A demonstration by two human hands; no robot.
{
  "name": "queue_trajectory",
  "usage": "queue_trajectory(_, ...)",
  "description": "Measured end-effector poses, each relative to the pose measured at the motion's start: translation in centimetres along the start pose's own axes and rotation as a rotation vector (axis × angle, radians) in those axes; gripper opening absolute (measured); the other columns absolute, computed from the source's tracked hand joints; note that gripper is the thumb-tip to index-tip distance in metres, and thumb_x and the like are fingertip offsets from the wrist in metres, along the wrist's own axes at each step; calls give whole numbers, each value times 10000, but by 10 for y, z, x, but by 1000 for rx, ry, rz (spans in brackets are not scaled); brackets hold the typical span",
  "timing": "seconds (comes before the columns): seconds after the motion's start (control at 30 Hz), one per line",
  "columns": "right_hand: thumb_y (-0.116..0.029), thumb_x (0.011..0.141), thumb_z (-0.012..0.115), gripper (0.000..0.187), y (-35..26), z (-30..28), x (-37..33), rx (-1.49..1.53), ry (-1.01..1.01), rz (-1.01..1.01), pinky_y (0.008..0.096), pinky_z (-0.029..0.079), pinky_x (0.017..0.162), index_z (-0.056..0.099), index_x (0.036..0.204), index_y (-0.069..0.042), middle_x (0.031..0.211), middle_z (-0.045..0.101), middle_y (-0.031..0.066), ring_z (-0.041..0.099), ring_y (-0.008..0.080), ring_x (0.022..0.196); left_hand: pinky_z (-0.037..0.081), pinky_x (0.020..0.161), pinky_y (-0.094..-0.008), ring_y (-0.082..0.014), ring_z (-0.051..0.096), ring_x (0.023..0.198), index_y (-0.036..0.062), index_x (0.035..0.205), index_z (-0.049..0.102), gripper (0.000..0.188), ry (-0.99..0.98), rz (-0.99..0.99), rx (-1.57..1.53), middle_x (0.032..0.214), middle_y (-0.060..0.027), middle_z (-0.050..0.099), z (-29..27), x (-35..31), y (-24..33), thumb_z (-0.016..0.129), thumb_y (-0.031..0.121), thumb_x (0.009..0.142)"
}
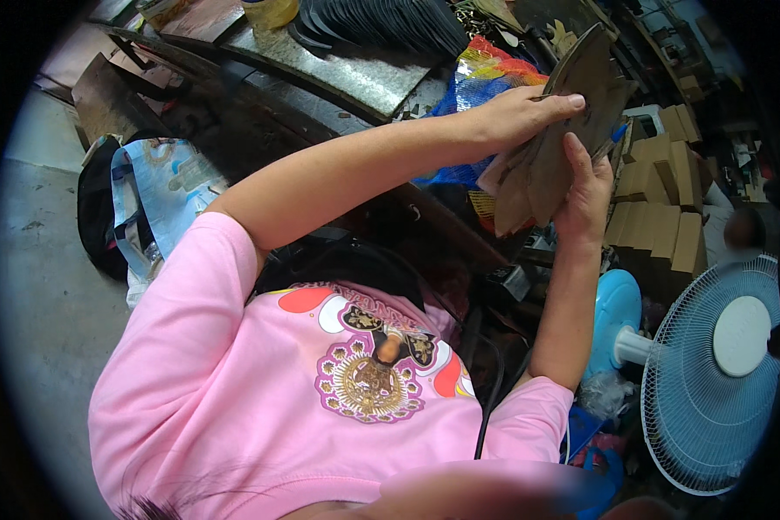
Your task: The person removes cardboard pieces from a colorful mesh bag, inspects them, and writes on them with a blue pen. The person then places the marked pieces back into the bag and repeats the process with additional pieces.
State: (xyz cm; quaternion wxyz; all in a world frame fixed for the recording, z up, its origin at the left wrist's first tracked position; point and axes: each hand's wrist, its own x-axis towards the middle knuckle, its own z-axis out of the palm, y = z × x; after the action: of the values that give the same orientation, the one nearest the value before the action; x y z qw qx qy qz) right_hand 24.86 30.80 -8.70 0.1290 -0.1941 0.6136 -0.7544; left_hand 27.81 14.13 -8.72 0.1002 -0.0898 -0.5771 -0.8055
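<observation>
Both my hands are raised at the upper right, holding a bundle of flat brown cardboard-like pieces (550, 160) with curved, pointed outlines. My left hand (529, 114) grips the bundle's left edge, its thumb lying across the face and its fingers hidden behind. My right hand (584, 198) holds the lower right side, thumb up against the front piece. The pieces overlap and fan out slightly at the bottom. A small blue tip (619, 133) shows beside them; what it belongs to is hidden. Just behind my hands lies a blue, red and yellow woven bag (477, 91).
A row of black curved sheets (381, 26) stands on a metal-topped bench (334, 76). Brown cardboard boxes (654, 230) are stacked at the right, above a blue-bladed fan (711, 373). A light blue bag (169, 182) hangs at the left. A black cable (494, 381) runs down beside my body.
</observation>
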Motion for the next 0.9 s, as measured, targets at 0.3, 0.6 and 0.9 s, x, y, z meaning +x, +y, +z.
queue_trajectory(0.3,-75,910,652,361,-21,-35,5,-255,66,14,298,538,861,547,1233,48,1121,663,132,660,175,963,482,928,-440,-377,597,1062,117,1300,534,534,38,192,1349,1247,-215,538,-54,-13,-28,607,455,893)
queue_trajectory(0.6,-77,890,619,391,-20,-51,-21,-315,-12,220,312,531,862,534,1254,36,1122,660,141,661,184,945,512,863,-414,-362,622,1001,163,1234,623,455,-194,67,1377,1150,-151,591,-73,-25,14,555,25,806)
queue_trajectory(0.9,-106,866,632,388,-32,-38,-39,-156,-95,403,311,550,805,569,1212,55,1052,681,135,681,187,876,474,961,-417,-353,604,1092,-20,1229,596,386,-75,228,1478,1193,-206,607,-56,-28,45,542,47,852)
